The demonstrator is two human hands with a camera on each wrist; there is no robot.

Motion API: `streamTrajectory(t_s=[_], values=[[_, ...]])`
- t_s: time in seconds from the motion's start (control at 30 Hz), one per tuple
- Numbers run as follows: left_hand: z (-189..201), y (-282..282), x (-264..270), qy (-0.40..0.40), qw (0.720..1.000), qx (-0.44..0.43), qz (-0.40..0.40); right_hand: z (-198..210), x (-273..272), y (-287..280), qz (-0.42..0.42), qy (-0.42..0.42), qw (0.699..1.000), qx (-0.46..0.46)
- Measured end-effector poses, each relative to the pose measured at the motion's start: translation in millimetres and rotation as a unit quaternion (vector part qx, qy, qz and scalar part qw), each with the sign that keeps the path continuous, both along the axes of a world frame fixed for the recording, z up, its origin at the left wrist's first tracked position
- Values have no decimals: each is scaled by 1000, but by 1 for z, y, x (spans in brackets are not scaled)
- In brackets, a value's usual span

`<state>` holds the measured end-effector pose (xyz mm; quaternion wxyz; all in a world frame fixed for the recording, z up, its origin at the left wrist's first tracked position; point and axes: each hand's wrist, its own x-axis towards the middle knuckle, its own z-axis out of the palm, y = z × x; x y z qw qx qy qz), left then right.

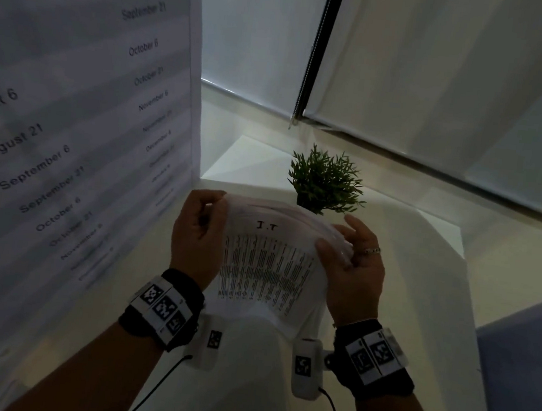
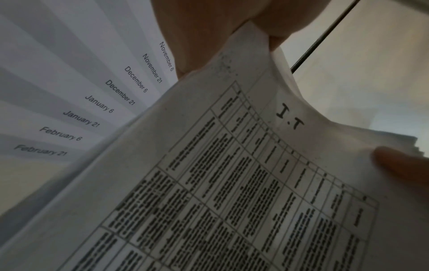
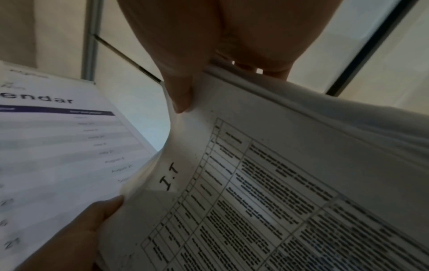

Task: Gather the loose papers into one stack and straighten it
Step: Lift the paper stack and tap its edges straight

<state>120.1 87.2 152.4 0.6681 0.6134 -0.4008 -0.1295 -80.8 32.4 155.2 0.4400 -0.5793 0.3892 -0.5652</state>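
Note:
A stack of white papers (image 1: 264, 261) stands on end on the white table (image 1: 424, 253), its top sheet a printed grid marked "I.T". My left hand (image 1: 199, 228) grips the stack's upper left corner and my right hand (image 1: 351, 256) grips its upper right corner, thumb on the front sheet. The top of the stack bows between them. In the left wrist view the paper stack (image 2: 232, 183) fills the frame, my left hand (image 2: 223, 29) pinching its corner. The right wrist view shows the same stack (image 3: 278, 192) with my right hand (image 3: 197, 73) curled over its edge.
A large calendar sheet (image 1: 72, 120) with printed dates stands upright at the left, close to my left hand. A small green plant (image 1: 325, 180) sits just behind the stack. Roller blinds (image 1: 443, 56) hang beyond the table. A blue-grey object (image 1: 518, 378) is at the right edge.

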Motion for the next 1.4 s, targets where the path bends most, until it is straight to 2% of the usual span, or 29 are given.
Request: streamTrajectory(t_s=[0.1,0.23,0.43,0.63,0.73,0.8,0.87,0.9,1.0,1.07,1.13,1.2,1.27,1.33,1.4], values=[[0,0,-1,-3,1000,-3,6,8,9,2,6,53,998,-34],[3,2,-3,-24,1000,-3,4,14,16,-1,-51,109,987,-104],[3,4,1,-46,999,6,2,7,6,-5,-100,90,984,-120],[-4,3,3,-49,998,1,35,2,2,-3,-140,7,988,-67],[-8,0,0,-34,999,0,30,6,5,-2,-98,-8,995,-32],[-6,-1,-1,-8,1000,-24,-1,4,6,-2,-49,1,999,-8],[-10,2,6,33,995,-56,-74,2,4,-3,-37,33,999,15],[-14,4,11,49,992,-47,-109,-1,2,-3,-33,32,999,28],[-22,5,21,102,980,53,-161,-8,-2,-11,-33,63,996,59],[-21,4,18,56,983,104,-138,-11,-4,-14,-32,84,994,68],[-14,6,14,73,987,79,-120,-4,-8,-14,-47,90,994,38],[-6,9,14,101,987,45,-119,3,-17,-12,-61,52,997,7],[-6,12,19,55,985,45,-156,3,-25,-8,-54,55,997,-15],[-19,13,22,16,974,115,-194,-12,-30,-7,-11,48,998,40],[-39,10,17,7,965,172,-196,-23,-24,-3,13,97,991,91]])
